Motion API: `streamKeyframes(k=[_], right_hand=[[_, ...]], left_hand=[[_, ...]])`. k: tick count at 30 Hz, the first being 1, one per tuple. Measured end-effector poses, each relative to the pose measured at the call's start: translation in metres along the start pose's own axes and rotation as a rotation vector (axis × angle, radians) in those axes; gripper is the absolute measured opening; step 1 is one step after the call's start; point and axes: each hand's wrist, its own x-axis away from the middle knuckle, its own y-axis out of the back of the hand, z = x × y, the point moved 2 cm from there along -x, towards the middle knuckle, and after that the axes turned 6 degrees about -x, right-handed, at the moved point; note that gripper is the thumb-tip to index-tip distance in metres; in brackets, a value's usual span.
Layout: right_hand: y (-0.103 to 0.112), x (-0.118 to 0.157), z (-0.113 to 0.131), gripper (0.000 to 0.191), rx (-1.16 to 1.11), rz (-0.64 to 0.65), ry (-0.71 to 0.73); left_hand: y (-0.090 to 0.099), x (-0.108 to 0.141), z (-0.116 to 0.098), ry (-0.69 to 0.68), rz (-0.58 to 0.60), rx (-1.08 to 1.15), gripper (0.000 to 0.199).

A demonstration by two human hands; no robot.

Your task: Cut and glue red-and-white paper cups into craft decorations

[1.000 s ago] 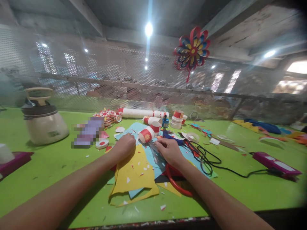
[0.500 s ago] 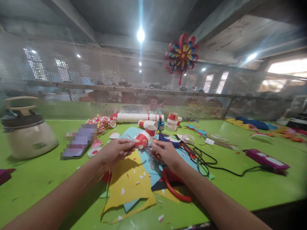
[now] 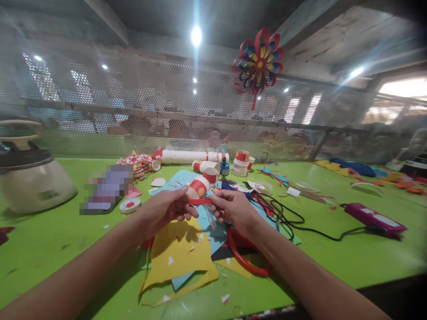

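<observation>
A narrow red strip [image 3: 200,201], apparently paper, is stretched level between my two hands. My left hand [image 3: 168,205] pinches its left end between thumb and fingers. At the other end, the fingertips of my right hand [image 3: 231,206] are closed on it. Just behind the strip lies a red and white paper cup [image 3: 199,188] on its side, with another paper cup [image 3: 211,176] close behind it. Beneath my hands are yellow paper [image 3: 182,249] and light blue paper [image 3: 218,238] with small scraps. A red curved handle [image 3: 245,262] lies below my right wrist.
On the green table [image 3: 310,271] stand a large kettle [image 3: 36,182] at left and a stack of cups [image 3: 240,163] behind. A blue tool [image 3: 235,189], black cord [image 3: 320,231] and purple box [image 3: 375,220] are to the right. A pinwheel flower [image 3: 260,64] hangs before a mesh screen.
My view has shifted slightly. The red strip now shows straight across between both hands, where before it stuck out from my left hand beside the cup.
</observation>
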Motion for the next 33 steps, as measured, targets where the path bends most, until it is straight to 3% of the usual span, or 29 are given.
streamKeyframes(k=[3, 6, 9, 18, 24, 30, 33], right_hand=[[0.000, 0.000, 0.000, 0.016, 0.026, -0.023, -0.008], [-0.001, 0.001, 0.001, 0.018, 0.069, -0.033, -0.005], [-0.001, 0.002, 0.001, 0.021, 0.121, -0.031, 0.010], [-0.004, 0.003, 0.004, 0.028, 0.253, 0.020, 0.013], [-0.006, 0.004, 0.007, 0.029, 0.234, 0.035, -0.004], [-0.003, 0.003, 0.004, 0.030, 0.132, 0.049, -0.049], [-0.001, 0.002, 0.002, 0.024, 0.071, 0.078, -0.071]], left_hand=[[-0.003, 0.002, -0.004, -0.002, 0.029, -0.070, 0.042], [-0.005, 0.004, -0.007, -0.115, -0.001, -0.380, 0.043], [-0.010, 0.003, -0.001, -0.155, -0.026, -0.533, 0.028], [-0.038, 0.008, 0.023, -0.197, 0.033, -0.746, 0.019], [-0.038, 0.008, 0.023, -0.143, 0.102, -0.641, 0.021], [-0.039, 0.006, 0.020, -0.047, 0.254, -0.398, 0.009], [-0.036, 0.006, 0.019, 0.008, 0.260, -0.237, 0.008]])
